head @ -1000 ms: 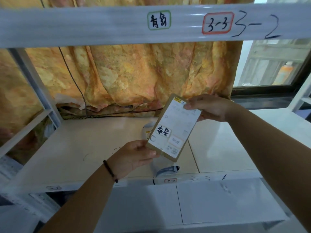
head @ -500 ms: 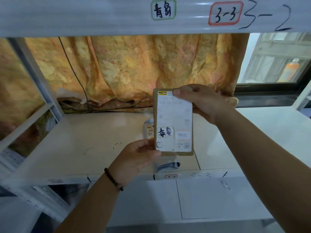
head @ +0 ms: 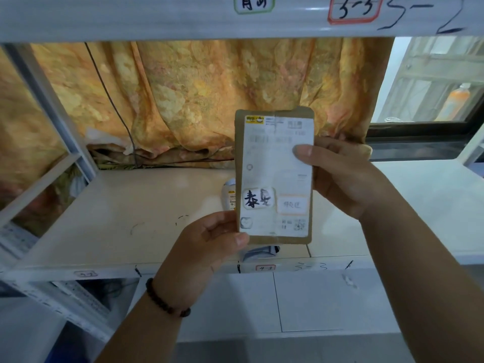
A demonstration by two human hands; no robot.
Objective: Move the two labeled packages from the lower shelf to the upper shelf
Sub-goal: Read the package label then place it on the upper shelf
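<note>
Standing upright in front of the lower shelf (head: 110, 205), a flat brown package (head: 273, 176) with a white label is gripped by both hands. The left hand (head: 201, 247) pinches the package's bottom left corner, thumb on the label face and fingers behind it; a dark bead bracelet (head: 167, 302) circles that wrist. The right hand (head: 343, 176) clamps the package's right edge, thumb pressed on the label and the other fingers wrapped behind. The package is held clear of the lower shelf, its top edge well below the upper shelf beam (head: 183, 22) — that beam carries handwritten tags. Behind the package, a second pale package (head: 230, 192) lies on the lower shelf, mostly hidden, with only its left edge and a bit below showing. An orange patterned curtain (head: 183, 100) hangs behind the shelf.
</note>
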